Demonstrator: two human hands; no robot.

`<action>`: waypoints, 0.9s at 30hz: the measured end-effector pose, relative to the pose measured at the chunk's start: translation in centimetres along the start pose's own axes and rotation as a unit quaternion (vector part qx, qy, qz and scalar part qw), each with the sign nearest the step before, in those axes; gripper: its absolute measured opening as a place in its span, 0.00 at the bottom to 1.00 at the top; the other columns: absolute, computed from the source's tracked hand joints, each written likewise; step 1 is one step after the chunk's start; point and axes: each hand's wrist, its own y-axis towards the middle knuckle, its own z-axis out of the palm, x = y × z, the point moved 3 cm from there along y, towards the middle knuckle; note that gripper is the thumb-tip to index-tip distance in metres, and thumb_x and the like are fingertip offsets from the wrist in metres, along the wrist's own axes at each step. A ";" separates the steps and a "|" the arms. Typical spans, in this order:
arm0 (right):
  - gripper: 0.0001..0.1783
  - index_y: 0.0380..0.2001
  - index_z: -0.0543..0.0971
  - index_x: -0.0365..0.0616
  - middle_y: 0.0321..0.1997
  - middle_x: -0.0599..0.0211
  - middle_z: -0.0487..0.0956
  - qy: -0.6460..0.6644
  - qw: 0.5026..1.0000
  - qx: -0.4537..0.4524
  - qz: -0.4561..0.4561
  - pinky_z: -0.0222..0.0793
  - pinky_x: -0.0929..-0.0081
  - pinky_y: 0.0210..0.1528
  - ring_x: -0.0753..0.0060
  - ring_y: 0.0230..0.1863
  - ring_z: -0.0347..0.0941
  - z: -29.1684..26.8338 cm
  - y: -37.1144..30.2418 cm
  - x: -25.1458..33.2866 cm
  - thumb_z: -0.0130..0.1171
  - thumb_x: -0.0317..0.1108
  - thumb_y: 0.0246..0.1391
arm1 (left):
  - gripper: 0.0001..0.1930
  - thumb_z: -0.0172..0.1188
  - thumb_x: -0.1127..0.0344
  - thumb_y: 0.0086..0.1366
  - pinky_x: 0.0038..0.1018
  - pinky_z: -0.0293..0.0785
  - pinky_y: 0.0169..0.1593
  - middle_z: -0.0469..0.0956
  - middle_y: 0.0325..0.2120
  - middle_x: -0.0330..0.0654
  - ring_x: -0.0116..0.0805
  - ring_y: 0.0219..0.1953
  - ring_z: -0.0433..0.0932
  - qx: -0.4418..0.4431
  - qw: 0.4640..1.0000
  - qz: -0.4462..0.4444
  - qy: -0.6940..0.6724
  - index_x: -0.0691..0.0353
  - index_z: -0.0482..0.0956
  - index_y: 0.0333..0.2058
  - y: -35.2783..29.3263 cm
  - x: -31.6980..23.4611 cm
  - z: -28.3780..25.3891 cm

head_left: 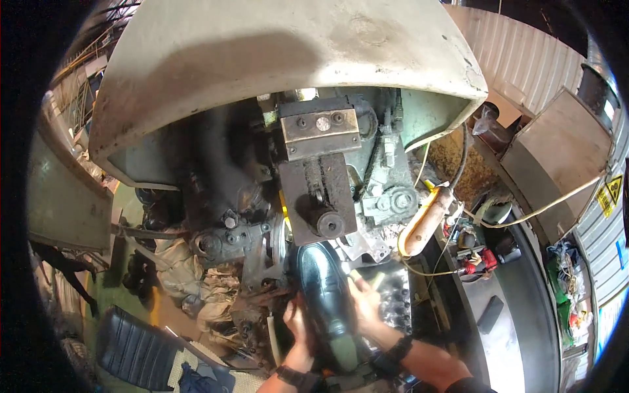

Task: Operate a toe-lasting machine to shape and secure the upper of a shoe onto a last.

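Observation:
A glossy black shoe (320,278) points away from me, its toe just under the machine's dark steel block (318,196). A green last (344,352) shows in its opening at the near end. My left hand (298,322) is closed against the shoe's left side. On the opposite side my right hand (365,304) grips it, fingers along the upper. Pale yellow pieces (377,280) show beside the right fingertips; whether that hand holds them I cannot tell. The shoe's underside is hidden.
A large cream machine hood (288,59) arches over the work. A work lamp (424,223) hangs at the right on a cable. Metal arms (229,242) flank the block. Farther right is a bench (504,327) with a dark block and small tools. A black padded chair (137,350) stands lower left.

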 end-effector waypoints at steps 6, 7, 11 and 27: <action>0.21 0.55 0.72 0.34 0.41 0.64 0.82 -0.024 0.997 -0.058 0.055 0.77 0.78 0.37 0.77 0.35 0.79 0.2 -0.7 0.5 0.63 0.31 0.62 | 0.15 0.55 0.59 0.74 0.26 0.77 0.38 0.81 0.36 0.40 0.30 0.33 0.79 0.015 0.999 -0.020 -0.020 0.67 0.81 0.42 -1.3 -1.9 1.4; 0.21 0.55 0.72 0.34 0.41 0.64 0.82 -0.023 0.997 -0.055 0.056 0.77 0.78 0.37 0.77 0.35 0.79 0.5 -0.9 0.7 0.63 0.31 0.62 | 0.16 0.55 0.57 0.74 0.25 0.77 0.38 0.81 0.36 0.40 0.30 0.33 0.78 0.010 0.999 -0.035 -0.009 0.67 0.81 0.42 -1.3 -2.0 1.4; 0.23 0.54 0.73 0.32 0.41 0.65 0.82 -0.090 0.994 -0.050 0.019 0.74 0.80 0.40 0.79 0.37 0.77 0.4 -1.1 1.2 0.63 0.38 0.63 | 0.18 0.55 0.55 0.74 0.25 0.75 0.38 0.81 0.34 0.39 0.27 0.34 0.78 -0.022 0.997 -0.078 -0.004 0.66 0.82 0.39 -2.3 -3.8 3.5; 0.37 0.68 0.54 0.34 0.45 0.55 0.80 -0.343 0.922 -0.172 0.052 0.80 0.71 0.42 0.68 0.40 0.80 -25.1 1.0 9.3 0.59 0.32 0.63 | 0.28 0.51 0.58 0.70 0.46 0.48 0.71 0.50 0.70 0.60 0.59 0.72 0.50 0.101 0.792 0.203 0.567 0.70 0.62 0.63 2.4 0.5 -22.4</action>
